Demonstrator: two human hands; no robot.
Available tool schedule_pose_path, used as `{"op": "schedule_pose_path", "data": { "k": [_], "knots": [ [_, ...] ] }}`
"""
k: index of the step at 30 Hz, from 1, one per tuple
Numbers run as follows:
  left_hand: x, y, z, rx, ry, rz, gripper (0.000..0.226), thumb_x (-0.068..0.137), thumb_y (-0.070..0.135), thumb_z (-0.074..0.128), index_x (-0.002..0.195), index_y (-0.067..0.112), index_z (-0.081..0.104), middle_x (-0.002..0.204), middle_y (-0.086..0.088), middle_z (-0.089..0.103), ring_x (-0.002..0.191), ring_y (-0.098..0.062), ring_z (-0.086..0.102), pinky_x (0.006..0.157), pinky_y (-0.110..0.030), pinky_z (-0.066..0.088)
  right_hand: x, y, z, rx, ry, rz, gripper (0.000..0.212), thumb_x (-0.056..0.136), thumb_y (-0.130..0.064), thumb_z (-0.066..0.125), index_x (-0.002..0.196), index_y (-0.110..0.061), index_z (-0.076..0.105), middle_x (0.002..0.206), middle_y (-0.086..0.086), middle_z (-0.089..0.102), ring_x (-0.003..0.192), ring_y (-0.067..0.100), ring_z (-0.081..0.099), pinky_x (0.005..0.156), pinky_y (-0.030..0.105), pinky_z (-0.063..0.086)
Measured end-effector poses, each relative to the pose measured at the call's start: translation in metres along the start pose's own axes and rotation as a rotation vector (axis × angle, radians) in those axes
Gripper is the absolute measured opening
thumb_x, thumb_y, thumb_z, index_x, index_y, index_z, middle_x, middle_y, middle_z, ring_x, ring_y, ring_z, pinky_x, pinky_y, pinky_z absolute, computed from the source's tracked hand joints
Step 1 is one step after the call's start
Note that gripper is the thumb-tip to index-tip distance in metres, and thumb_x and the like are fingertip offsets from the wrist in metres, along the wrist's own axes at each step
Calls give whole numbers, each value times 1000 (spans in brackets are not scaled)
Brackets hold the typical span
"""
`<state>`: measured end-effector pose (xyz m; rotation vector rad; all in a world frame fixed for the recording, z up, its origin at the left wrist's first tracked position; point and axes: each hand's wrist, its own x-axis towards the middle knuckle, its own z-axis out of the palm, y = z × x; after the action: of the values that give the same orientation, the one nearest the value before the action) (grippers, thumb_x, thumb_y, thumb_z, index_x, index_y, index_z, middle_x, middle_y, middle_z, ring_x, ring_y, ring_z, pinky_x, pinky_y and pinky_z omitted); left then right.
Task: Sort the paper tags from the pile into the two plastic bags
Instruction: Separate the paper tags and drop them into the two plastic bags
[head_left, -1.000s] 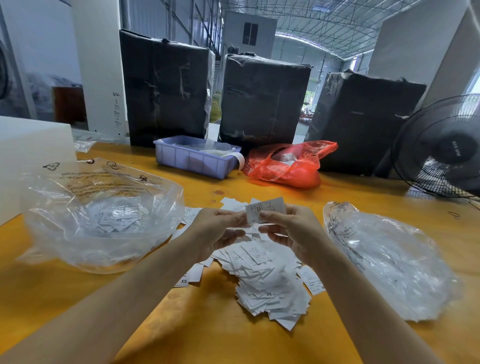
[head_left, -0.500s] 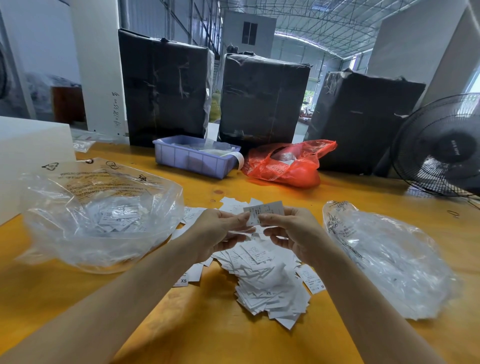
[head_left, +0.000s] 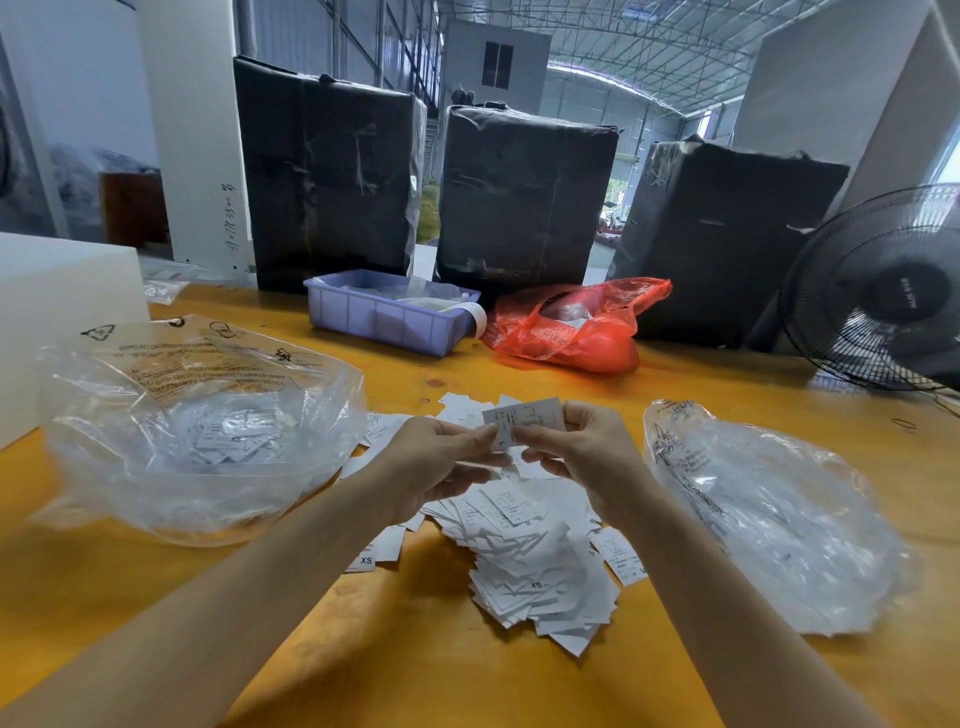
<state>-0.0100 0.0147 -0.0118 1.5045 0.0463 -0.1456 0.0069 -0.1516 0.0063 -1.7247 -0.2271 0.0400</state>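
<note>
An open clear bag (head_left: 197, 431) holding tags lies leftmost. The left hand (head_left: 441, 462) and right hand (head_left: 582, 452) pinch one paper tag (head_left: 524, 423) above the pile (head_left: 530, 551), its long axis roughly level, left-right, face toward the camera. Another clear bag (head_left: 769, 514) lies rightmost.

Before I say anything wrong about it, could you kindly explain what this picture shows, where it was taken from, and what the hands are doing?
There is no machine here: a person wears a wide-angle camera on the head, looking forward and down, so both bare arms reach in from below. The left hand and right hand together pinch one paper tag above a pile of tags on the yellow table. A clear plastic bag lies open on the left with some tags already inside; a second clear bag lies on the right. Farther back sit a blue tray, a red bag, black wrapped bundles and a fan.
</note>
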Motion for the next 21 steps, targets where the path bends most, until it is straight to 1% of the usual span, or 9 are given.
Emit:
{"op": "schedule_pose_path", "data": {
  "k": [4, 7, 10, 13, 16, 18, 21],
  "knots": [
    [1, 1, -1, -24, 77, 27, 20, 84, 25, 66, 85, 7, 72, 74, -4, 73, 55, -10, 64, 50, -19, 47, -1, 0, -3, -67, -103, 64, 11, 79, -8, 73, 89, -7, 69, 70, 2, 69, 56, 8, 60, 58, 19, 46],
    [0, 1, 0, -3, 72, 37, 21, 84, 25, 65, 84, 5, 72, 71, -4, 72, 53, -8, 64, 51, -18, 47, -1, 1, -2, -62, -131, 111, 14, 79, -9, 73, 93, -6, 70, 71, 2, 69, 57, 8, 60, 61, 20, 46],
    [-1, 2, 1, -3, 63, 51, 18, 83, 24, 67, 89, 8, 72, 76, -2, 73, 56, -8, 63, 52, -18, 48, 0, 0, -2, -17, -44, 75, 6, 81, -8, 71, 86, -8, 69, 67, 0, 68, 54, 8, 58, 57, 17, 45],
    [-2, 1, 1, -11, 69, 58, 13, 80, 22, 70, 87, 11, 73, 78, 1, 75, 60, -5, 63, 53, -15, 49, 2, -1, -6, 63, 60, 28, 7, 81, -7, 71, 87, -8, 68, 68, 2, 67, 52, 8, 57, 56, 19, 43],
    [-1, 1, 0, -5, 71, 46, 12, 79, 22, 71, 87, 12, 73, 81, 2, 75, 65, -7, 65, 59, -19, 49, 2, -3, -7, 86, 69, 4, 10, 80, -8, 72, 90, -6, 69, 70, 3, 68, 54, 9, 58, 58, 20, 44],
    [-1, 1, 0, -2, 66, 40, 12, 79, 21, 72, 87, 13, 73, 83, 2, 76, 70, -9, 66, 64, -22, 47, 2, -2, -4, 85, 60, -13, 11, 80, -8, 72, 91, -6, 69, 70, 2, 69, 54, 8, 59, 56, 19, 45],
    [-1, 2, 0, -9, 49, 26, 14, 78, 22, 71, 89, 13, 72, 84, 2, 76, 76, -13, 69, 65, -23, 47, 3, 0, -2, 73, 70, -43, 14, 80, -9, 72, 93, -6, 68, 69, 1, 70, 54, 7, 60, 54, 15, 47]
  ]
}}
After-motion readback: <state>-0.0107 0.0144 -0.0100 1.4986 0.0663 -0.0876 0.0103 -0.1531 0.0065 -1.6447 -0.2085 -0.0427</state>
